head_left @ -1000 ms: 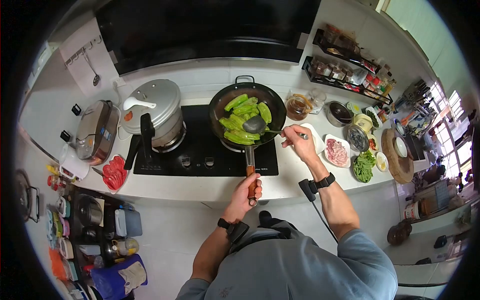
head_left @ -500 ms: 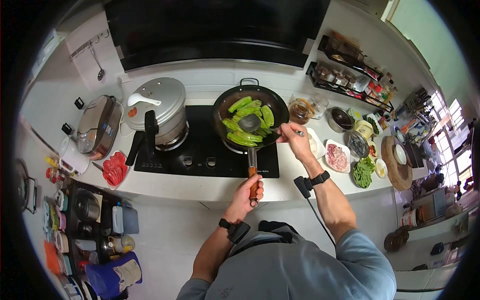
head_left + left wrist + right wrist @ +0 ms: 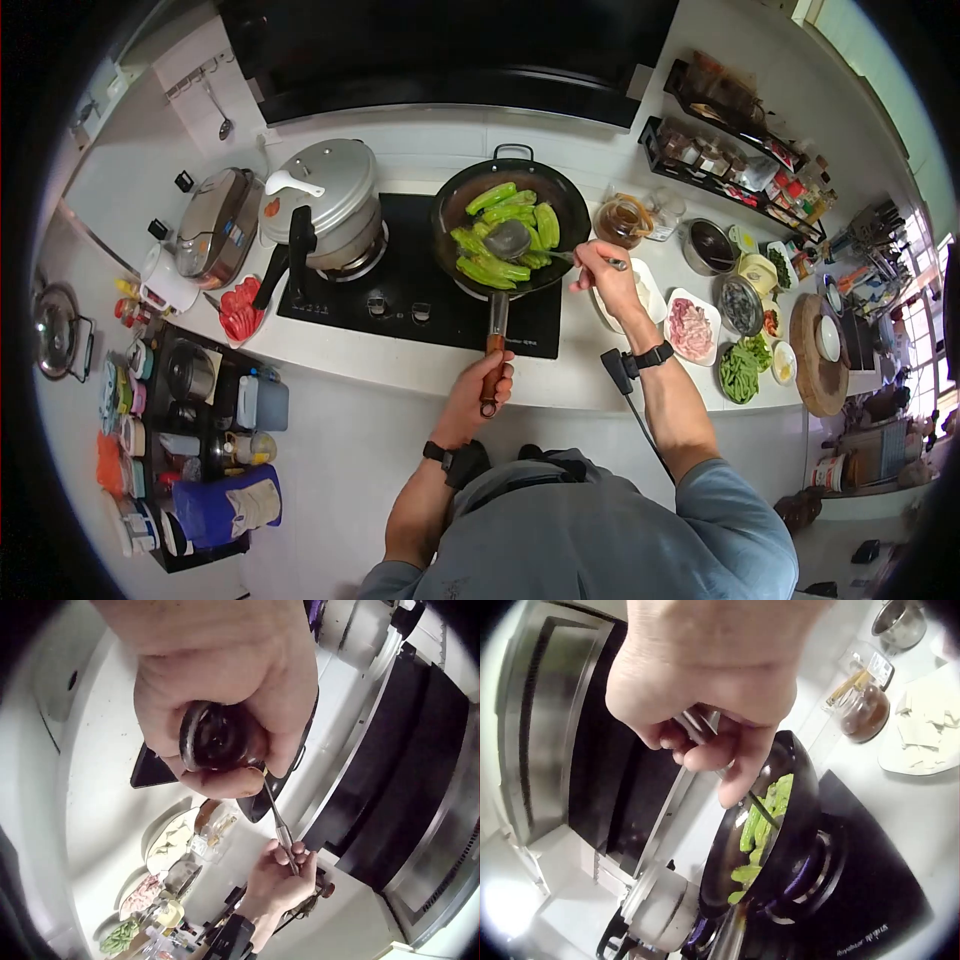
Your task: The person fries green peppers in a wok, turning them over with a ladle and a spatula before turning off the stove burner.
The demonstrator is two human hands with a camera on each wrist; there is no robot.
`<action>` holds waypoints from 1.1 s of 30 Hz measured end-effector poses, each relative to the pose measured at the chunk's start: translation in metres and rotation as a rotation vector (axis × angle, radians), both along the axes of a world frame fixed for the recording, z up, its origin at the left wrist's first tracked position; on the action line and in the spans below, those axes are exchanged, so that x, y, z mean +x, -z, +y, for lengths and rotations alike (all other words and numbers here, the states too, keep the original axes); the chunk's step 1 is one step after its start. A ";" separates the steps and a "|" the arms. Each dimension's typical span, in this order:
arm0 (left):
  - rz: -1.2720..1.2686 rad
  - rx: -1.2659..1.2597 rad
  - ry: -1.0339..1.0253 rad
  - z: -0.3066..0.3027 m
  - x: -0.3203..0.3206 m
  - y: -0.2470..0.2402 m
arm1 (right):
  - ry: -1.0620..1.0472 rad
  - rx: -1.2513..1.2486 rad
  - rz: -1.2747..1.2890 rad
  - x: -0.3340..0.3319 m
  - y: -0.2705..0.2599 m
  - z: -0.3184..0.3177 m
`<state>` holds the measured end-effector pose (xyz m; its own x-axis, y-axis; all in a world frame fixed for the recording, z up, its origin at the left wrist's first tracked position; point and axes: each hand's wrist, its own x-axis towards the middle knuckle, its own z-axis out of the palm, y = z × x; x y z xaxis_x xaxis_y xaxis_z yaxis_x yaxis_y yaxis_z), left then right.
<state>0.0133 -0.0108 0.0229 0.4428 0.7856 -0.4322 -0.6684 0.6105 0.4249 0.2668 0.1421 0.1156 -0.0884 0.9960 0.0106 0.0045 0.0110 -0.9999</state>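
Green peppers (image 3: 547,226) are lying in the dark wok (image 3: 452,205), which is resting on the black hob (image 3: 405,245); the left hand (image 3: 468,402) is curling its fingers round the wooden handle (image 3: 495,344), a hold probably serving to steady the pan against the ladle's push. The right hand (image 3: 612,283), thumb and fingers wrapped, is gripping the ladle (image 3: 507,240) well up its shaft, apparently keeping the fingers clear of the heat; the bowl is resting among the peppers. Pink sliced meat (image 3: 690,328) and cut green vegetables (image 3: 740,372) are waiting in dishes on the white table (image 3: 575,382), likely set there for easy reach on the right; the lidded pot (image 3: 350,222) is standing at the wok's other side, leaving room for both arms.

Against the earliest frame, the ladle bowl is now lying further left inside the wok; the head view is tilting a little; both holds are staying the same.
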 end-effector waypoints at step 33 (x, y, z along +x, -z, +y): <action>-0.068 0.031 0.144 0.016 -0.010 0.029 | -0.098 0.055 0.123 -0.007 -0.010 -0.061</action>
